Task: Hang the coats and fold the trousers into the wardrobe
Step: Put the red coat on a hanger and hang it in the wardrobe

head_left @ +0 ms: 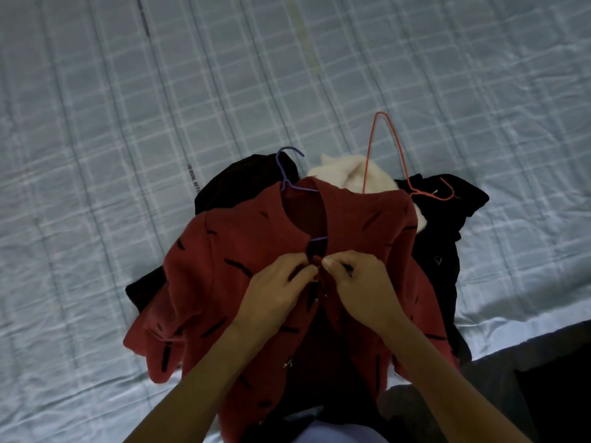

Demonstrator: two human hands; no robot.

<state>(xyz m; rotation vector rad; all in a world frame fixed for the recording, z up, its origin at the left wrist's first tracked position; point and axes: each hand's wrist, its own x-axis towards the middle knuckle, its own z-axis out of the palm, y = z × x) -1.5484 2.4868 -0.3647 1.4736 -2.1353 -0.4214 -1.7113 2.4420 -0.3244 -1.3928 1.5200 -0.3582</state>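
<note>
The red coat (236, 270) lies on a purple hanger (281, 174) by the near edge of the bed (128, 123). The left hand (281, 290) and right hand (361, 286) both pinch its front edges together

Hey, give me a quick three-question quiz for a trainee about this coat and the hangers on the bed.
1. True or false: the red coat is already on the purple hanger.
2. Where does the orange hanger lie? A) inside the red coat B) partly on the white garment beyond it C) on the floor
3. Fill in: the left hand and right hand both pinch the coat's ____ edges.
Key: 1 true; 2 B; 3 front.
</note>
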